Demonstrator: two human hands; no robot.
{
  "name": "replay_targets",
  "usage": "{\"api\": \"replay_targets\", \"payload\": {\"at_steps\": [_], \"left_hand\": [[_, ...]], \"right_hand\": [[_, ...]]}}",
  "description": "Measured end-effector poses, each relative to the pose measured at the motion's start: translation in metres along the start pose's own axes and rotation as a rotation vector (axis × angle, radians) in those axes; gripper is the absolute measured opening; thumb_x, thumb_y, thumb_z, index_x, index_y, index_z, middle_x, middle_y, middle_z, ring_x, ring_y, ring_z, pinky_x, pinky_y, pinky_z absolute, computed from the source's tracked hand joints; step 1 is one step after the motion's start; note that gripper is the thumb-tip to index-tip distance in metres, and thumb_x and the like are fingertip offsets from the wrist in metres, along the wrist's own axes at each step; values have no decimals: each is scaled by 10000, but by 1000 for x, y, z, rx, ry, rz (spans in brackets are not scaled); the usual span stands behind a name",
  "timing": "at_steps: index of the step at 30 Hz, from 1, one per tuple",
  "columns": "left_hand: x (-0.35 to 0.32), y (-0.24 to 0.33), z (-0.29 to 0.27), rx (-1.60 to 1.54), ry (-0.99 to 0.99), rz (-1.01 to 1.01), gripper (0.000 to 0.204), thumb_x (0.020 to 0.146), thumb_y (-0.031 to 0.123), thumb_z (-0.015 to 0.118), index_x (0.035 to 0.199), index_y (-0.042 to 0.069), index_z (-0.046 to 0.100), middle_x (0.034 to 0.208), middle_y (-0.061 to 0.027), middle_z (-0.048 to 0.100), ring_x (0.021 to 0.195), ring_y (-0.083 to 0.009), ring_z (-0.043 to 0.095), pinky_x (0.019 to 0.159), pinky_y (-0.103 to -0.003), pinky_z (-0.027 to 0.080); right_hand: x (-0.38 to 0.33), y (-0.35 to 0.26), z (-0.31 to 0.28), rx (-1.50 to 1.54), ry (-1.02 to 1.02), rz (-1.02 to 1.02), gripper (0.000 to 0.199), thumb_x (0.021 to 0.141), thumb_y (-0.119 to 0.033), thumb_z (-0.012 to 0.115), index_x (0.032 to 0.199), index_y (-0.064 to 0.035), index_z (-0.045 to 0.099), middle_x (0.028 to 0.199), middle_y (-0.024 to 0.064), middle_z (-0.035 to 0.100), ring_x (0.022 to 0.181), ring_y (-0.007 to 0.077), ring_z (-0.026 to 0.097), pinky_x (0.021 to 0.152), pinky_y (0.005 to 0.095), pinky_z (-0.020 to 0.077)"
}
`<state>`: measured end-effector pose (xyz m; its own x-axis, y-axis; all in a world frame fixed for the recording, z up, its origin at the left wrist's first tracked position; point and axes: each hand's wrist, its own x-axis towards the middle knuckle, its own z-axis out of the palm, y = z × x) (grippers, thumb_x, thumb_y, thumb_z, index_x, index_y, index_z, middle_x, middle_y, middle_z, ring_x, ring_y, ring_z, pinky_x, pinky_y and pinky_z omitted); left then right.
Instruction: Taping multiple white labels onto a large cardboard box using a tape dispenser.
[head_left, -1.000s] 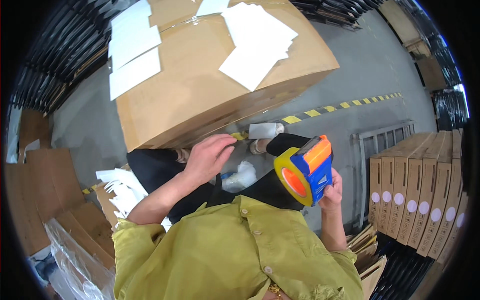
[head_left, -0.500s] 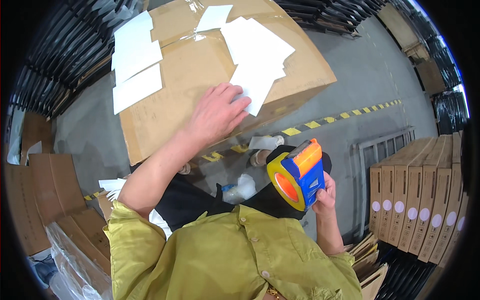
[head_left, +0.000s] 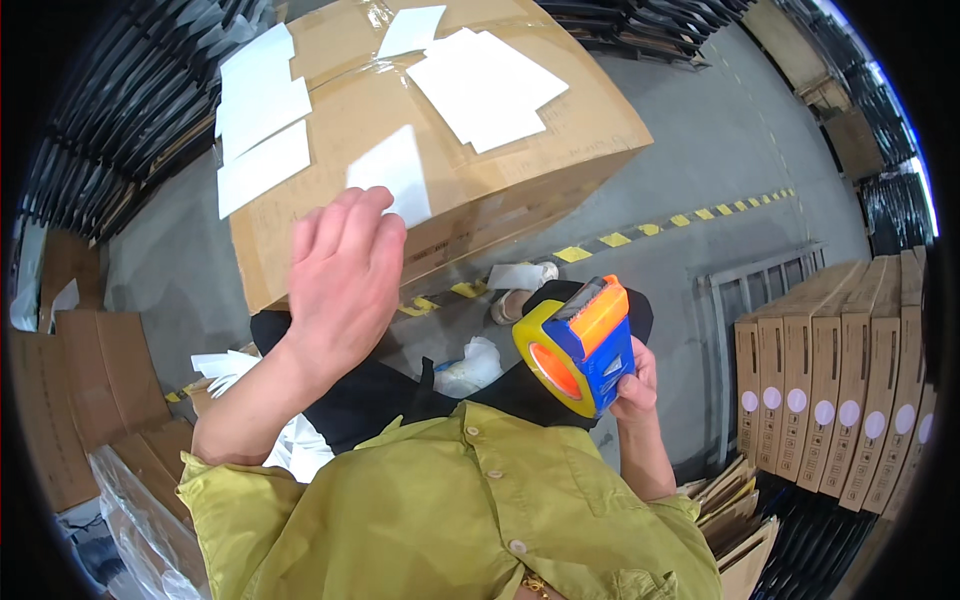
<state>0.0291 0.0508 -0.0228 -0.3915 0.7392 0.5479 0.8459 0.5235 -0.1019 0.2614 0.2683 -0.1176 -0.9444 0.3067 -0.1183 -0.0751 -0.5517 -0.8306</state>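
In front of me a big cardboard box [head_left: 340, 125] carries white sheets on its top. My left hand [head_left: 345, 270] is at the box's near edge, fingers together, with the near corner of a single white sheet [head_left: 395, 180] at its fingertips; the thumb is hidden behind the hand. A fanned pile of white sheets [head_left: 485, 90] lies to the right, and more overlapping sheets [head_left: 262, 165] cover the left side. Over my lap, my right hand [head_left: 637, 385] grips a blue and orange tape dispenser [head_left: 590, 345] with a yellow-edged roll of tape.
Flat brown cartons [head_left: 825, 390] stand in a row at the right beside a grey metal frame [head_left: 720, 330]. Yellow-black tape [head_left: 615, 240] marks the grey floor. Cardboard [head_left: 110, 370] and clear plastic [head_left: 150, 520] are at the left. Dark stacked frames [head_left: 130, 120] rise behind.
My left hand has moved left and toward me, and one white sheet has come away from the right-hand pile with it. The tape dispenser stays in my right hand, barely shifted.
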Motion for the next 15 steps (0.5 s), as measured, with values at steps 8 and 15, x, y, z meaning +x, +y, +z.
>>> {"api": "replay_targets", "payload": {"at_steps": [8, 15], "left_hand": [[-2, 19, 19, -732, -187, -318, 188, 796, 177, 584, 889, 17, 549, 900, -88, 555, 849, -215, 542, 740, -314, 431], [16, 45, -3, -1987, -812, -664, 181, 794, 131, 617, 916, 18, 544, 860, 0, 545, 798, -61, 510, 711, -204, 419]], "right_hand": [[6, -5, 18, 25, -88, -34, 635, 604, -234, 734, 1067, 121, 484, 995, 158, 593, 879, 191, 593, 792, 271, 458], [4, -17, 25, -202, -186, -6, 565, 632, -176, 734, 1077, 80, 499, 988, 126, 590, 892, 176, 577, 814, 284, 442]]}}
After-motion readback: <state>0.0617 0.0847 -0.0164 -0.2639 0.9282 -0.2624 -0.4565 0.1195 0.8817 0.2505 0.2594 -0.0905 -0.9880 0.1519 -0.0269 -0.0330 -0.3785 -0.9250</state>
